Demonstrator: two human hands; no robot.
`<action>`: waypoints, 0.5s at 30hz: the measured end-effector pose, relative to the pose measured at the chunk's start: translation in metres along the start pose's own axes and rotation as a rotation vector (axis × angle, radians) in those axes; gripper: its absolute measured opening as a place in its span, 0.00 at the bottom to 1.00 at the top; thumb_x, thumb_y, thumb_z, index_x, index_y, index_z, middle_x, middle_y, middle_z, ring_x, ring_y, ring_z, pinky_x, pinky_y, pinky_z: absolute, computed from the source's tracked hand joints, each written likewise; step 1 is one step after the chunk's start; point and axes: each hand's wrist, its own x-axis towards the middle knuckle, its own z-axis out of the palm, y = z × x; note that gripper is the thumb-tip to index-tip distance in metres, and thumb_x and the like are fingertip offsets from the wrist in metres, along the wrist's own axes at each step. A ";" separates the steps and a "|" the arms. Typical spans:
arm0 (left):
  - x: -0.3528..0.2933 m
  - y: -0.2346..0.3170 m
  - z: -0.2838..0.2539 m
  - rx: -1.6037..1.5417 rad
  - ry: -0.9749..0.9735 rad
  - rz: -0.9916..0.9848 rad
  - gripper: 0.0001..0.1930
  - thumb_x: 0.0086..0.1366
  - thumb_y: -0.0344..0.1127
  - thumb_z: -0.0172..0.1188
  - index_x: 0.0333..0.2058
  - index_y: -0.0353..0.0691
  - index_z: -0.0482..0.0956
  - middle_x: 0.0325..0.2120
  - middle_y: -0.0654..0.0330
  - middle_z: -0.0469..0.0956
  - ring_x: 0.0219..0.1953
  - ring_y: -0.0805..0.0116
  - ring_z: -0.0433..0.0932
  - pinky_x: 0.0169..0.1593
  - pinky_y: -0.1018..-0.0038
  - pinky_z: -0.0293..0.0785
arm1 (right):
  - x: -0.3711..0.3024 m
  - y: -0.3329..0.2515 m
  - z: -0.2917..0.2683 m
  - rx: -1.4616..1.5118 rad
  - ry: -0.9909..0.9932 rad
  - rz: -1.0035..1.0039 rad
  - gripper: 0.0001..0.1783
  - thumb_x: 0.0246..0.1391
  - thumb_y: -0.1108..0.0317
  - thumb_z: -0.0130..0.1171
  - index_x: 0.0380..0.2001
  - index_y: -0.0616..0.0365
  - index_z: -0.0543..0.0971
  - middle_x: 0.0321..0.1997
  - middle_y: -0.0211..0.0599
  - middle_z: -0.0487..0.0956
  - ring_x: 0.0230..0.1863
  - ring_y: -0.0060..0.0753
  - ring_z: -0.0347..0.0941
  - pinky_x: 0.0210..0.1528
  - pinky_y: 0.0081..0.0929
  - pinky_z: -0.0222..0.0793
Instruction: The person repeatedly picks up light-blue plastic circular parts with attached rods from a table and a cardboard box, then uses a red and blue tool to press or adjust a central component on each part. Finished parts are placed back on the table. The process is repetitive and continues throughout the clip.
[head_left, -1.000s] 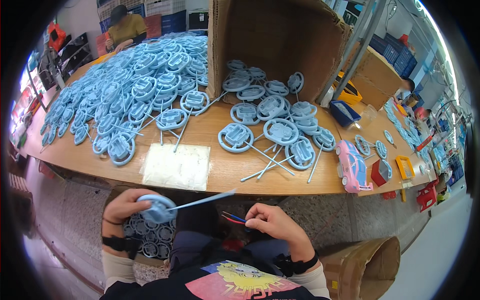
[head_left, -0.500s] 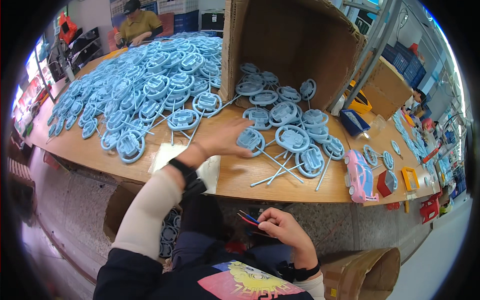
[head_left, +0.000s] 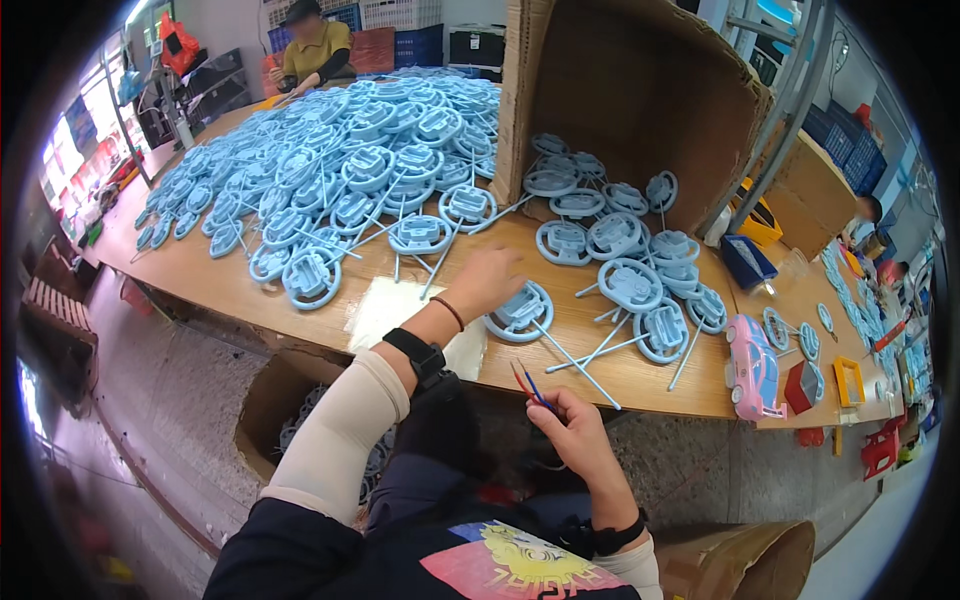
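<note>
My left hand (head_left: 488, 280) is over the table, its fingers curled at the upper rim of a light-blue toy steering wheel (head_left: 522, 313); part of the grip is hidden. Two thin stems from the wheels cross toward the table's near edge. Below that edge, my right hand (head_left: 575, 430) is closed on a slim red-and-blue two-pronged tool (head_left: 533, 388), like tweezers, its tips pointing up and left. Several more light-blue steering wheels (head_left: 630, 285) lie to the right of my left hand. A white sheet or bag (head_left: 385, 315) lies under my left wrist.
A large pile of light-blue wheels (head_left: 340, 160) covers the left tabletop. A cardboard box (head_left: 640, 90) stands open toward me. At right are a pink toy car (head_left: 752, 368), a blue bin (head_left: 748, 262) and a yellow tray (head_left: 849, 381). Another person (head_left: 315, 50) sits beyond the pile.
The view has shifted left. My left hand has drawn one steering wheel nearer, away from the others. My right hand has risen, its tool now pointing more upward.
</note>
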 end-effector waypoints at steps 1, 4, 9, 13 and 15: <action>0.003 0.006 -0.005 -0.352 -0.022 -0.140 0.16 0.56 0.36 0.56 0.42 0.33 0.75 0.34 0.50 0.77 0.38 0.55 0.76 0.42 0.67 0.72 | 0.006 -0.001 0.003 -0.042 0.008 -0.025 0.10 0.52 0.67 0.58 0.34 0.64 0.76 0.28 0.27 0.76 0.31 0.15 0.68 0.34 0.15 0.64; 0.018 0.041 -0.038 -1.554 -0.060 -0.513 0.13 0.62 0.36 0.52 0.43 0.36 0.74 0.33 0.57 0.77 0.37 0.63 0.76 0.40 0.69 0.72 | 0.007 -0.023 0.008 -0.019 0.024 -0.028 0.10 0.52 0.67 0.59 0.34 0.64 0.76 0.28 0.28 0.76 0.31 0.16 0.69 0.34 0.16 0.64; 0.008 0.102 -0.106 -2.485 -0.212 -0.120 0.14 0.67 0.39 0.44 0.46 0.39 0.70 0.30 0.63 0.74 0.33 0.70 0.71 0.34 0.75 0.68 | 0.004 -0.043 0.021 0.092 0.053 -0.118 0.12 0.53 0.66 0.57 0.38 0.63 0.77 0.29 0.28 0.77 0.25 0.13 0.65 0.28 0.12 0.60; 0.000 0.133 -0.132 -2.487 -0.496 0.386 0.16 0.68 0.42 0.40 0.47 0.41 0.68 0.30 0.64 0.72 0.37 0.70 0.71 0.34 0.75 0.68 | -0.004 -0.054 0.037 0.396 -0.095 0.041 0.13 0.56 0.66 0.54 0.42 0.61 0.76 0.34 0.28 0.78 0.18 0.09 0.60 0.20 0.09 0.55; -0.005 0.141 -0.146 -2.469 -0.569 0.500 0.16 0.68 0.43 0.40 0.47 0.41 0.69 0.30 0.64 0.71 0.35 0.70 0.71 0.34 0.75 0.69 | -0.005 -0.049 0.046 0.397 -0.161 0.025 0.14 0.57 0.66 0.53 0.44 0.60 0.75 0.36 0.29 0.78 0.15 0.09 0.59 0.16 0.09 0.54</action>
